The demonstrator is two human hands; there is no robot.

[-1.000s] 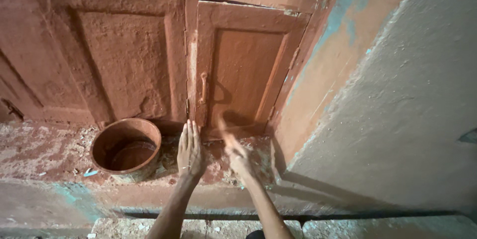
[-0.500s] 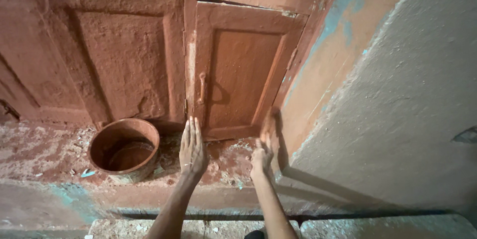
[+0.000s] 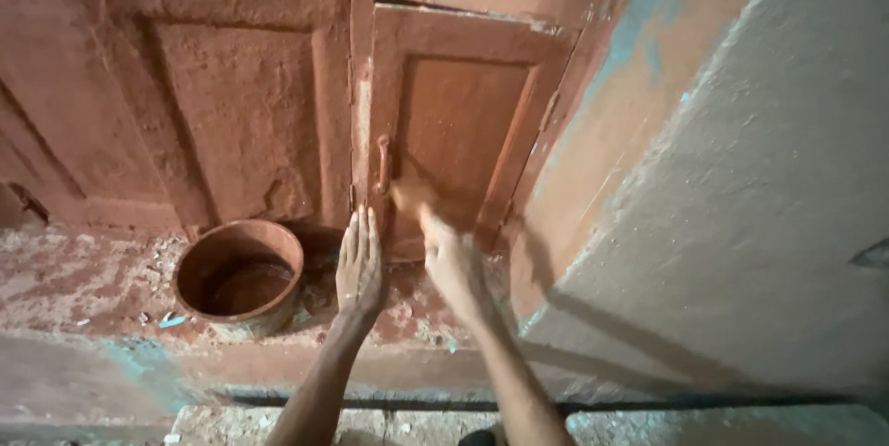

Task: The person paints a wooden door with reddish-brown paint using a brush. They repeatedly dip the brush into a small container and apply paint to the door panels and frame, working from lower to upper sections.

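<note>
L hand point(image 3: 359, 265) lay flat, open, empty on ledge point(image 3: 83, 279) by bowl point(image 3: 239, 275). R hand point(image 3: 444, 247) blurred at door point(image 3: 454, 140); grip unclear. Best w/ even strokes.

Dim warm light; right hand point(image 3: 435, 233) motion-blurred; soft shadows under bowl point(image 3: 239, 275); wide-angle edge distortion.

Reddish panelled wooden doors point(image 3: 278, 103), dusty stone sill point(image 3: 83, 279), rough grey plastered wall point(image 3: 759, 196), dim light
</note>
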